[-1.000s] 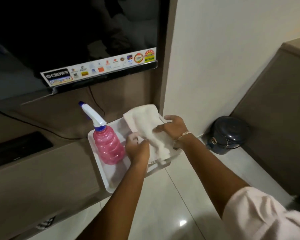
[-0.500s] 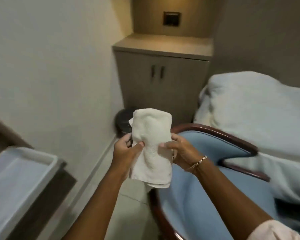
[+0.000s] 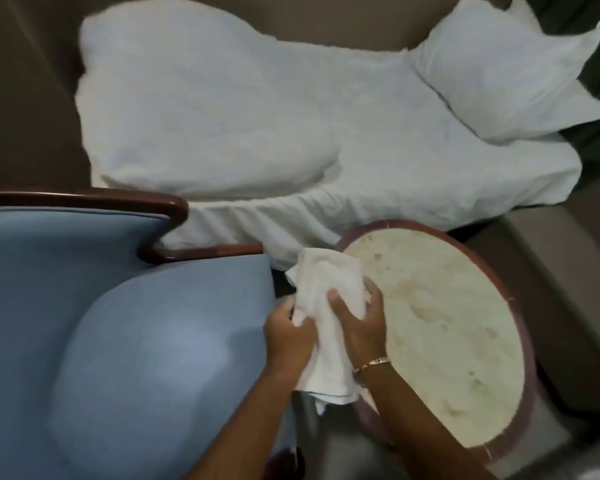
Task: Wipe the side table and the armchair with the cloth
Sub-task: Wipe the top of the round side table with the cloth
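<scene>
We held the white cloth (image 3: 329, 308) in both hands: our left hand (image 3: 288, 336) pinched its lower left edge, and our right hand (image 3: 359, 322) curled around its right side, thumb pressed on the front. The cloth hung folded over the left edge of the round table (image 3: 440, 327), whether touching we could not tell. The blue armchair (image 3: 125, 327) stood just beside the table's left edge. Behind both lay a bed (image 3: 361, 161) with white pillows (image 3: 506, 67).

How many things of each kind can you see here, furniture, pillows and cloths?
Armchair: 1
Side table: 1
Bed: 1
Pillows, one large and one smaller: 2
Cloth: 1
Total: 6
</scene>
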